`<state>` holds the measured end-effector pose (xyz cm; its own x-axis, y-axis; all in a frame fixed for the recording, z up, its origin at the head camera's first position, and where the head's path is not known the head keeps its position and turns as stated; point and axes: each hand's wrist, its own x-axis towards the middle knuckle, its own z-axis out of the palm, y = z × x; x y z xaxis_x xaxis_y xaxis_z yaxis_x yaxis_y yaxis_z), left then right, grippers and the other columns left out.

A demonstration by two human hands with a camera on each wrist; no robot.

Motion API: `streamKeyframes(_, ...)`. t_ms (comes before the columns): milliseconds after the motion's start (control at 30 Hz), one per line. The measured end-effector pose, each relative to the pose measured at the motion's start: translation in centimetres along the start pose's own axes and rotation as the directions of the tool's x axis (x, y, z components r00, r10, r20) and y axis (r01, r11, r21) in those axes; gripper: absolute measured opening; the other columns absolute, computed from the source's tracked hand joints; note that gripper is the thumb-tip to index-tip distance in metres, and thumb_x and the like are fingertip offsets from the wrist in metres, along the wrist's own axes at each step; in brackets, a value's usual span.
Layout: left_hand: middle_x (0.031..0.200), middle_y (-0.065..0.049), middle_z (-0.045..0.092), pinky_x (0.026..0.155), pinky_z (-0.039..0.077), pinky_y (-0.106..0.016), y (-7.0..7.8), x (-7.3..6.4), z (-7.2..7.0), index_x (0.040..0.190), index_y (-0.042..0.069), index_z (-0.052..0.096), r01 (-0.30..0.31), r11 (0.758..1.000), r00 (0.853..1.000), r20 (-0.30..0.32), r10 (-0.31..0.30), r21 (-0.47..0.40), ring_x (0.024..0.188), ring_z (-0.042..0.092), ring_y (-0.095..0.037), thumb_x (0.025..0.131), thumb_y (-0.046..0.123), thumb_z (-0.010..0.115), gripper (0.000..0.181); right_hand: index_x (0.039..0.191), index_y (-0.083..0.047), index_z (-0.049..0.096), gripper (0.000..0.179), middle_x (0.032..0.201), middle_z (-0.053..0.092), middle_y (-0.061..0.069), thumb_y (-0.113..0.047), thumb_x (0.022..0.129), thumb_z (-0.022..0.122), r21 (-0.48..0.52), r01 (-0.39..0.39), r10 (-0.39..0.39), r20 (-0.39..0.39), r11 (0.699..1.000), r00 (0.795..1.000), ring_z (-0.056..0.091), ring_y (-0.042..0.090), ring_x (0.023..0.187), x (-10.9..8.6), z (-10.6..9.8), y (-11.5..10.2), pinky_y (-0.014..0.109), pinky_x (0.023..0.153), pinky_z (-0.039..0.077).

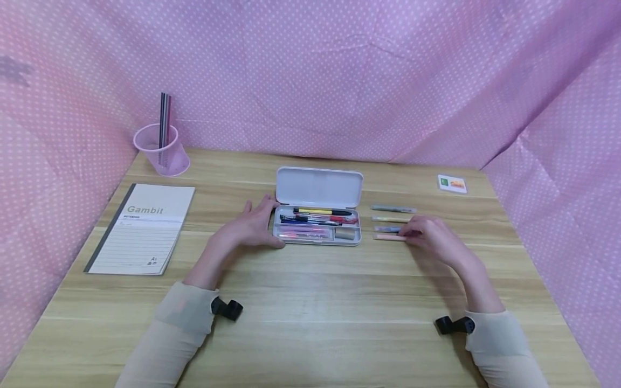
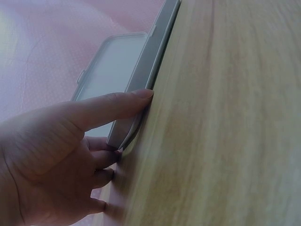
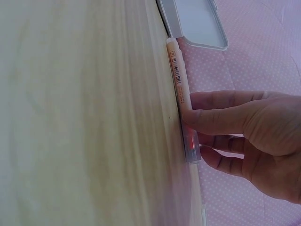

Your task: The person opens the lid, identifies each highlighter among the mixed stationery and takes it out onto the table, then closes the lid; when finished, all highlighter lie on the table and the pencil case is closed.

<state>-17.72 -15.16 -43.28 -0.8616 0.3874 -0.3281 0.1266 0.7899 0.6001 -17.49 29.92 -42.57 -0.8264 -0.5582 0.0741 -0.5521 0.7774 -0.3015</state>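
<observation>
An open pale grey pencil case lies on the table with its lid tipped back. Pens fill its rear section, and a clear case of pink sticks and a grey-brown block sit in front. My left hand spans the case's left end, thumb straight along the front wall, the other fingers spread at the end. With thumb and fingers, my right hand pinches a peach highlighter with a clear cap, lying low along the tabletop. Behind it lie blue, yellow and grey pens in a row.
A notebook lies at the left, and behind it a pink mesh cup holds dark pencils. At the back right is a small white packet with a coloured print. Pink dotted cloth hangs around the table.
</observation>
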Motion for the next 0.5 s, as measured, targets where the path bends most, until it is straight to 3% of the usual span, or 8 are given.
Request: streamKeyframes(500,0.173,-0.023,-0.001,0.130,-0.010,-0.061,0.01,-0.10,-0.07,0.156,0.011,0.027,-0.007,1.000,1.000,-0.003,0.007,-0.004,0.162,-0.004,-0.040,0.076,0.040,0.086,0.104,0.095,-0.014,0.080,0.020,0.091,0.076,0.000,0.002,0.082,0.080,0.022,0.001,0.000,-0.021,1.000,1.000,0.070,0.018,0.084,0.02,-0.27,-0.17,0.041,0.075,0.059)
